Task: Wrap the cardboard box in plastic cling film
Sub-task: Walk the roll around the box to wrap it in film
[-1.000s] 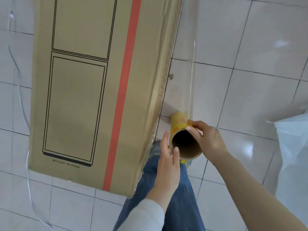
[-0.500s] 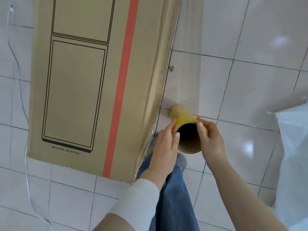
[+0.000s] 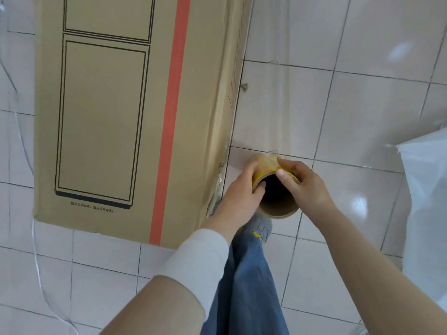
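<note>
While the left hand (image 3: 239,192) and right hand (image 3: 304,184) hold the roll (image 3: 278,210), each grip curled round its near end, film (image 3: 263,105) stretches along the box (image 3: 116,117) just beside it. Wrapping seems under way; next, the roll likely must round the box's corner with the film taut.

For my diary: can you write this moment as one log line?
left hand: grips cling film roll | right hand: grips it too | cardboard box: beside roll

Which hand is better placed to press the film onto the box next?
Probably the left: the left hand grips the roll on the side nearest the cardboard box; the right hand grips its far side, away from the box.
</note>
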Demonstrator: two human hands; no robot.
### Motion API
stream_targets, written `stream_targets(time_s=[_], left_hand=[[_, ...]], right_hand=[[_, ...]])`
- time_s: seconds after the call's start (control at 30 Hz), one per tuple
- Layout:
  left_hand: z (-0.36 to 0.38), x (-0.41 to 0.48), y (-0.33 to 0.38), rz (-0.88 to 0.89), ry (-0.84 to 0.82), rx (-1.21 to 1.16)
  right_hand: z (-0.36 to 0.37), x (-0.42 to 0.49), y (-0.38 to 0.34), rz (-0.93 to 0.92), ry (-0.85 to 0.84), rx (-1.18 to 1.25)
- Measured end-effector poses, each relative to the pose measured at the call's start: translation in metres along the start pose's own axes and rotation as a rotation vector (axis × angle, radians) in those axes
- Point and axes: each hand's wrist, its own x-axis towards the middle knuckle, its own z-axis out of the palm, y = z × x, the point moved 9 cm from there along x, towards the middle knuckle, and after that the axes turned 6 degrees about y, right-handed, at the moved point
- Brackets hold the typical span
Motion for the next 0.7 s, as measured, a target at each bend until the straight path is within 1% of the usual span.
stream_targets(time_s=[0.07,0.13,0.17,0.23,0.33,0.4,0.47,0.57,0.63,0.7], left_hand=[[-0.003,0.003,-0.002,0.008,0.028,0.06],[-0.007,-0.005,-0.01,-0.035,0.095,0.032],[-0.007,-0.014,-0.015,-0.071,0.118,0.015],[-0.007,-0.037,-0.026,-0.129,0.161,-0.019],[-0.01,-0.067,-0.037,-0.212,0.259,-0.162],[-0.005,-0.079,-0.042,-0.269,0.263,-0.274],[0.002,-0.085,-0.043,-0.266,0.232,-0.314],[0.004,-0.083,-0.048,-0.254,0.192,-0.254],[-0.004,-0.072,-0.051,-0.243,0.202,-0.168],[-0.011,-0.059,-0.049,-0.189,0.185,-0.057]], right_hand=[[0.005,-0.012,0.013,0.083,0.034,0.162],[0.016,-0.028,0.034,0.228,0.041,0.326],[0.022,-0.036,0.042,0.264,0.041,0.366],[0.024,-0.046,0.043,0.236,0.063,0.328],[0.024,-0.052,0.039,0.176,0.087,0.165],[0.025,-0.052,0.04,0.174,0.079,0.087],[0.027,-0.05,0.043,0.174,0.05,0.025],[0.033,-0.046,0.044,0.149,0.015,-0.008],[0.034,-0.044,0.047,0.123,0.025,0.018],[0.035,-0.048,0.05,0.111,0.027,0.075]])
